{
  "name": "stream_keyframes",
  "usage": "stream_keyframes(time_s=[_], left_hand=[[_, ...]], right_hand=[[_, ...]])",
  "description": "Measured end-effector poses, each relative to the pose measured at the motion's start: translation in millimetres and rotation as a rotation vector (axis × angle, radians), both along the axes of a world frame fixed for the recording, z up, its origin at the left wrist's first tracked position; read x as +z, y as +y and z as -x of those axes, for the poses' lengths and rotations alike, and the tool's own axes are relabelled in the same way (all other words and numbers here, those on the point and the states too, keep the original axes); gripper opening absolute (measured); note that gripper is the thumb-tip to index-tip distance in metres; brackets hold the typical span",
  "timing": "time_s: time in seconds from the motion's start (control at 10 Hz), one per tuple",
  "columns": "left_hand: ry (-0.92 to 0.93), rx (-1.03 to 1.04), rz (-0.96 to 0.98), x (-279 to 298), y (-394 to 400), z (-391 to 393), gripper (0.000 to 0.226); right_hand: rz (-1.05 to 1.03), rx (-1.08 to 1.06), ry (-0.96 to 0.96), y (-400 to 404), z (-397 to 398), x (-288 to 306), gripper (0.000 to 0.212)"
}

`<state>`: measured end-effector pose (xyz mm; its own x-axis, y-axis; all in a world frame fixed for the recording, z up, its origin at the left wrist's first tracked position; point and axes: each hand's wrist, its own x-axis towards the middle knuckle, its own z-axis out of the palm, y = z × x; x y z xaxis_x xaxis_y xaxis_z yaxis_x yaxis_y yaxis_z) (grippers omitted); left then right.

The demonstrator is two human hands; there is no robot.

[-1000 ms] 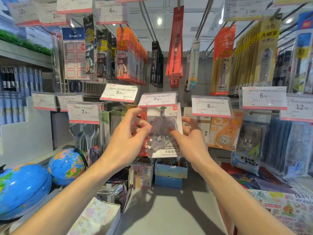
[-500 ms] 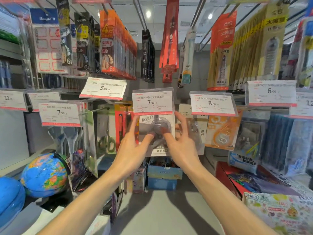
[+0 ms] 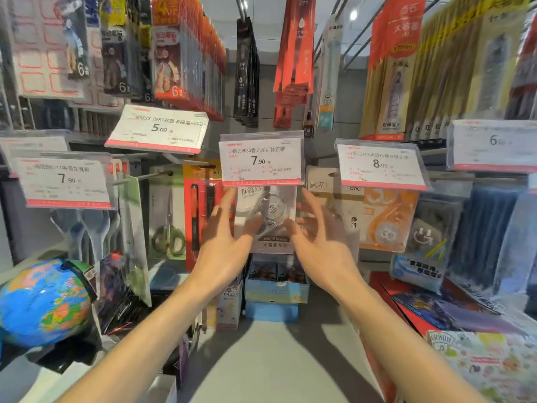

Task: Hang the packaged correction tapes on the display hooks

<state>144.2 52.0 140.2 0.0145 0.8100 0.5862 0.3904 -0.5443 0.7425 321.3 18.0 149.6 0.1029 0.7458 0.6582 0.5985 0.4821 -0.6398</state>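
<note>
A clear packaged correction tape (image 3: 266, 216) with a white card hangs just below the 7.90 price tag (image 3: 261, 159), which hides its top and the hook. My left hand (image 3: 225, 242) is at its left edge, fingers spread upward, thumb tip touching the pack's front. At its right edge my right hand (image 3: 316, 242) mirrors this, fingers splayed and thumb tip against the lower right of the pack. Neither hand wraps around it. An orange and beige correction tape pack (image 3: 383, 219) hangs to the right under the 8.00 tag (image 3: 380, 165).
Scissors (image 3: 167, 228) and a red pen pack (image 3: 200, 210) hang to the left. Long packs (image 3: 186, 53) hang overhead. A globe (image 3: 43, 303) stands at lower left, blue boxes (image 3: 274, 289) sit on the grey shelf (image 3: 273, 359), and printed boxes (image 3: 476, 356) lie at lower right.
Both hands carried the pack up and back until it sits under the 7.90 tag. Their fingers went from pinching its sides to spread apart. The camera moved closer.
</note>
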Motion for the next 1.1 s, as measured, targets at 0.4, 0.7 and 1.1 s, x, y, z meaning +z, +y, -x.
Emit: stream_keyframes(time_s=[0.4, 0.7, 1.1], left_hand=[[-0.042, -0.092, -0.062, 2, 10, -21, 0.085], [-0.023, -0.101, -0.041, -4, 8, -19, 0.079], [-0.177, 0.094, -0.141, -23, -23, 14, 0.030]], right_hand=[[-0.236, -0.402, -0.340, -4, -53, -26, 0.056], [-0.190, -0.300, -0.267, 3, -51, -30, 0.069], [-0.067, -0.316, -0.023, -42, -58, -32, 0.014]])
